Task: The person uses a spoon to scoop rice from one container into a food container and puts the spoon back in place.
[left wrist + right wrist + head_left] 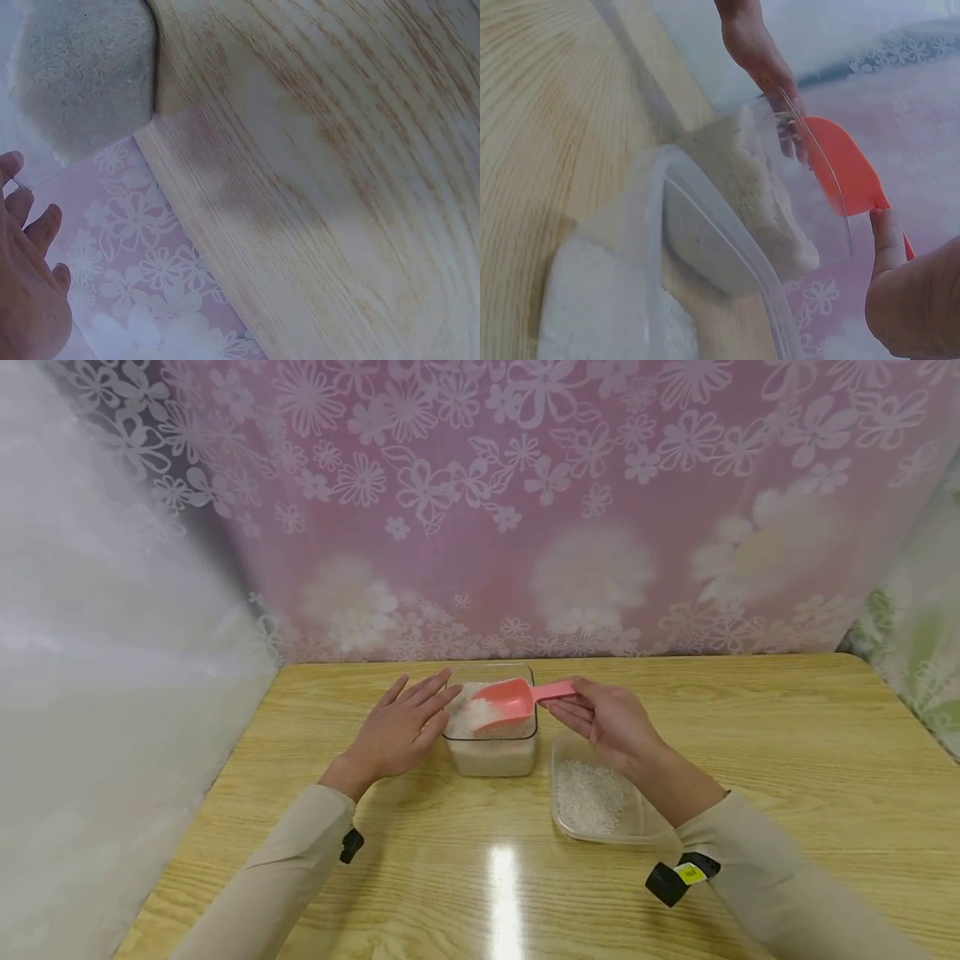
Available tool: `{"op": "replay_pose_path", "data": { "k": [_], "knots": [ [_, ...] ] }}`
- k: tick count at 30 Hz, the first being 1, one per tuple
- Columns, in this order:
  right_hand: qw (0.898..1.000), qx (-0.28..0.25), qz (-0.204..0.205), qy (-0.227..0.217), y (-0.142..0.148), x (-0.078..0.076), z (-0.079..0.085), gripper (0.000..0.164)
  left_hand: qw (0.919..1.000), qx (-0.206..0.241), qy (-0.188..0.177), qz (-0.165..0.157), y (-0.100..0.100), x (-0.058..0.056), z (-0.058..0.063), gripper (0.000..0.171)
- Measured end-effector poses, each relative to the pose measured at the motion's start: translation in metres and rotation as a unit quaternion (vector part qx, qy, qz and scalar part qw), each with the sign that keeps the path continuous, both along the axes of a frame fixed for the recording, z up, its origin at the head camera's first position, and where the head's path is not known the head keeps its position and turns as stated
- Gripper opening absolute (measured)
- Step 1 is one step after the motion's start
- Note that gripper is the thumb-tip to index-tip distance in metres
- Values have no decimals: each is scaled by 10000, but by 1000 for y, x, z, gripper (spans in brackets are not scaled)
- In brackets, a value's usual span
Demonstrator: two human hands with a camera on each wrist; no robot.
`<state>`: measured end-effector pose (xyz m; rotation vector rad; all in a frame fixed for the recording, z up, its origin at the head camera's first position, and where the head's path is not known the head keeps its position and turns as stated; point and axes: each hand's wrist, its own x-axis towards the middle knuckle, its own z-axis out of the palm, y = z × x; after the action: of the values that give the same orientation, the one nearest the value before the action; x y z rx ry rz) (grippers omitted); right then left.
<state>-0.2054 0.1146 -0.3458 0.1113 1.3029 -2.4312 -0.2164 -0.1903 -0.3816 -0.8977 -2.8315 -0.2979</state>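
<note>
Right hand (609,720) grips a pink scoop (516,700) at the mouth of a clear container (491,767).
Left hand (399,727), fingers straight, lies beside its rim; a careless wrist tilt or bumped wall could, I'd say, scatter rice (467,717) short of the low tub (600,837).

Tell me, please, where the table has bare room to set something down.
Bare wood shows on the table right of the right hand, up to the backdrop; between the sleeves, nearer than the clear box and shallow tub; and left of the left hand. It is crowded around those containers, with both hands and the pink scoop there.
</note>
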Motion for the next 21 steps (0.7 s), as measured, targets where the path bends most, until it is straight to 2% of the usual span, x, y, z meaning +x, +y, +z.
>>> {"op": "replay_pose_path", "data": {
  "k": [5,13,21],
  "knots": [
    [9993,-355,-36,-135,10,-4,3,24,10000,15,22,7,0,0,-1,47],
    [9983,-562,-62,-121,17,-7,11,23,10000,8,31,-28,1,-1,0,49],
    [9974,-716,-96,-68,27,-5,15,20,10000,-37,27,-10,1,1,2,48]
  ]
}}
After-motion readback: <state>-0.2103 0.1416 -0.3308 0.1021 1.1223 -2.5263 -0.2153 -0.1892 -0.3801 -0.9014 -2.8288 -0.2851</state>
